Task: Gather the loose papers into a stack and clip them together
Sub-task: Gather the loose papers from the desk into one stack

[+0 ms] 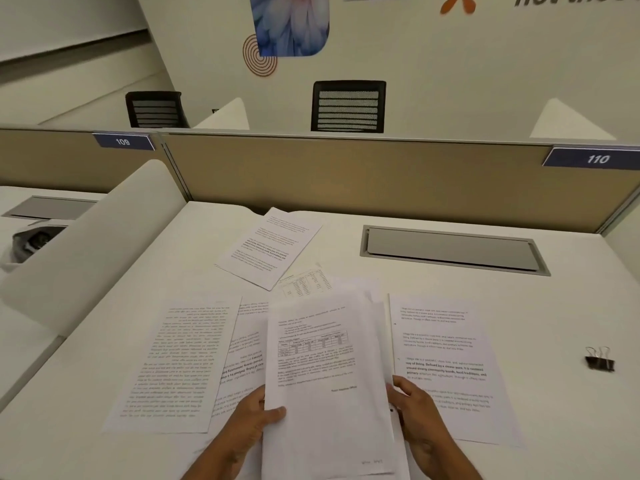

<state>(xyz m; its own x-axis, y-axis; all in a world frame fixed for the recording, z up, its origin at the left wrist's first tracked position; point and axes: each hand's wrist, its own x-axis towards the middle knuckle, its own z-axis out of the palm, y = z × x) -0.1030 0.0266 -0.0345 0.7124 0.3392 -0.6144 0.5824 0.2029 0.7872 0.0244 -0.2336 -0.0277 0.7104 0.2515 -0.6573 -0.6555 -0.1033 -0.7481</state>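
Nearest the camera, both hands hold a stack of papers (329, 386) in the middle of the white desk (450, 459). The left hand (254, 422) grips the stack's left edge, its thumb pressed flat on the top sheet and the other fingers hidden underneath. The right hand (420, 415) curls around the right edge, fingers close together and bent against the side of the pile, thumb out of sight. The top sheet carries printed text and a small table; the sheets beneath it are fanned unevenly at the far end. To the left of the stack, a loose page of text (176, 365) lies flat on the desk, and a second page (242, 348) sits partly under the stack beside it. To the right, another printed page (446, 362) lies flat, its near left corner under the right hand. Further right, well apart from all the paper, a black binder clip (600, 360) rests on the desk with its wire handles up. Beyond the stack, a sheet with a table (306, 282) peeks out, and farther still an angled page (270, 247) lies alone. A grey cable hatch (450, 249) is set into the desk at far right. Behind it stands a tan partition (346, 178) with number tags 109 and 110, and two black chairs (348, 105) beyond.
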